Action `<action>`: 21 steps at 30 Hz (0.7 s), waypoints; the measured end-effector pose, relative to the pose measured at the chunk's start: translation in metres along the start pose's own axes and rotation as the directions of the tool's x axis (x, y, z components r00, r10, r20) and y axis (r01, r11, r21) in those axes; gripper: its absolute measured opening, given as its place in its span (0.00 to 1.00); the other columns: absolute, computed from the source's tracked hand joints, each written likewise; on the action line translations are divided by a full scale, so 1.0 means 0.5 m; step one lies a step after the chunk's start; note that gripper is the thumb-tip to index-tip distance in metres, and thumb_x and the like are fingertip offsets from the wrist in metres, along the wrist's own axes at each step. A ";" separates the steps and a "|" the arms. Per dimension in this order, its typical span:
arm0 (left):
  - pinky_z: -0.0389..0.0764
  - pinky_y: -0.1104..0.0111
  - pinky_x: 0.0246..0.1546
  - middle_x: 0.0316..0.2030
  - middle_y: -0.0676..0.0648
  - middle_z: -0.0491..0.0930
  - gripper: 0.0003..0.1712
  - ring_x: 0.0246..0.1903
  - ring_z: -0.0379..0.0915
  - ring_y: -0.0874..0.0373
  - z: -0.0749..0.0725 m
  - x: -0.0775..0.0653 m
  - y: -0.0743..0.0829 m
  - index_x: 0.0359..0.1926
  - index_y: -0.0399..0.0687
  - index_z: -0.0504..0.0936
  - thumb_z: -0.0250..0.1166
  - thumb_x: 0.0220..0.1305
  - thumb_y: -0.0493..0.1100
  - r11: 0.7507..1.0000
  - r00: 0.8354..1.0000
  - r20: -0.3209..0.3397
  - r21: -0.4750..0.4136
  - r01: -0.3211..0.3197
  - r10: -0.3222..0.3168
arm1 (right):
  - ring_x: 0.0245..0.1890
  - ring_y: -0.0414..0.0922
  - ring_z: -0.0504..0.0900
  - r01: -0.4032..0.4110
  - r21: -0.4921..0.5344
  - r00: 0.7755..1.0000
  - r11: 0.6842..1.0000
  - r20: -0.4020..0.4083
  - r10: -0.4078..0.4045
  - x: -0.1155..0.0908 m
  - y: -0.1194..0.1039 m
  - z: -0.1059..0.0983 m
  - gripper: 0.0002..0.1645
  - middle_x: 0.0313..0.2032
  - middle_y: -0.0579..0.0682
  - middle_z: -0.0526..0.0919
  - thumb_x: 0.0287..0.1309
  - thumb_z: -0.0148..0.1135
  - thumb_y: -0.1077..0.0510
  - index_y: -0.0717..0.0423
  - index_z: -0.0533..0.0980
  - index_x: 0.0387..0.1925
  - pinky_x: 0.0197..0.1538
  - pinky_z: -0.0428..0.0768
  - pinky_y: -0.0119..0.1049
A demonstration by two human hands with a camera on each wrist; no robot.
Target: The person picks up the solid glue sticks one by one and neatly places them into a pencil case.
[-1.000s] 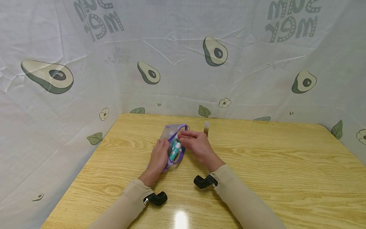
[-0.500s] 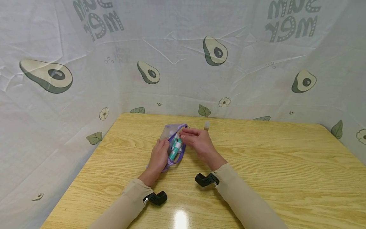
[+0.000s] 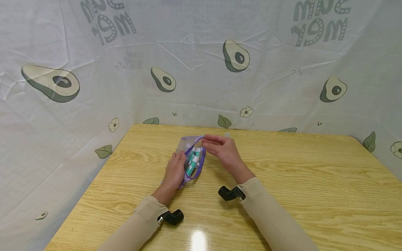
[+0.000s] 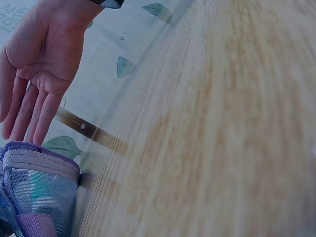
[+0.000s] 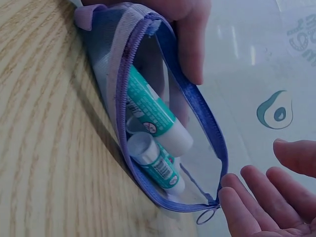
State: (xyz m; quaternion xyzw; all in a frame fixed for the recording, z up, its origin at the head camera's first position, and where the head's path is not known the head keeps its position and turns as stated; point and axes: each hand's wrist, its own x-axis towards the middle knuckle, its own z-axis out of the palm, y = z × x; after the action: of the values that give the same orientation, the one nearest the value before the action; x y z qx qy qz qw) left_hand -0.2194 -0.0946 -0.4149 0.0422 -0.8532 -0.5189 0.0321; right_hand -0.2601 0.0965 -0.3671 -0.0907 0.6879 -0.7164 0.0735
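A see-through mesh zipper pouch (image 3: pixel 187 142) with purple trim lies on the table, its mouth wide open. My left hand (image 3: pixel 175 170) grips its left side, and in the right wrist view a finger (image 5: pixel 193 49) folds over the edge. Inside are several glue sticks (image 3: pixel 192 166), green with white caps. The right wrist view shows one glue stick (image 5: pixel 153 108) above another glue stick (image 5: pixel 160 168). My right hand (image 3: pixel 226 150) hovers beside the zipper-pull end, fingers extended and holding nothing. Its palm shows in the left wrist view, over the pouch's end.
Behind my right hand stands a small brown tube (image 4: pixel 81 126) with a clear top, mostly hidden in the head view. The wood-grain table (image 3: pixel 298 181) ends at a fabric backdrop (image 3: pixel 194 94) printed with avocados.
My right hand has drawn back to the right and slightly up from the pouch mouth, uncovering more of the glue sticks and covering the brown tube. The left hand stays put.
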 end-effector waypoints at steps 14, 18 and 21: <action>0.47 0.36 0.83 0.81 0.35 0.60 0.33 0.84 0.43 0.34 -0.004 -0.005 0.003 0.77 0.38 0.69 0.39 0.85 0.52 1.000 1.000 -0.001 0.009 0.007 -0.007 | 0.69 0.55 0.82 0.063 -0.065 0.997 0.996 -0.032 -0.066 -0.003 -0.037 -0.033 0.28 0.68 0.63 0.81 0.74 0.63 0.63 0.61 0.74 0.72 0.68 0.82 0.44; 0.47 0.36 0.83 0.81 0.35 0.60 0.33 0.84 0.43 0.34 -0.005 -0.006 0.004 0.78 0.38 0.68 0.39 0.85 0.52 1.000 1.000 0.001 0.012 0.005 -0.005 | 0.66 0.50 0.85 0.069 -0.045 0.996 0.997 -0.050 -0.071 -0.005 -0.050 -0.054 0.29 0.69 0.62 0.80 0.74 0.63 0.63 0.60 0.73 0.73 0.66 0.84 0.38; 0.47 0.36 0.83 0.81 0.34 0.60 0.33 0.84 0.43 0.34 -0.004 -0.005 0.004 0.78 0.38 0.68 0.39 0.85 0.52 1.000 1.000 0.002 0.011 0.006 -0.006 | 0.64 0.47 0.86 0.087 -0.026 0.994 0.996 -0.067 -0.089 -0.008 -0.062 -0.073 0.29 0.70 0.63 0.79 0.75 0.62 0.63 0.61 0.72 0.73 0.65 0.84 0.36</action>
State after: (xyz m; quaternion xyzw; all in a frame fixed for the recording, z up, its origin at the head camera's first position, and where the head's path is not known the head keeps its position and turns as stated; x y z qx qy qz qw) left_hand -0.2169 -0.0951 -0.4124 0.0443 -0.8560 -0.5142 0.0296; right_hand -0.2639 0.1342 -0.3374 -0.0973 0.6934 -0.7138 0.0172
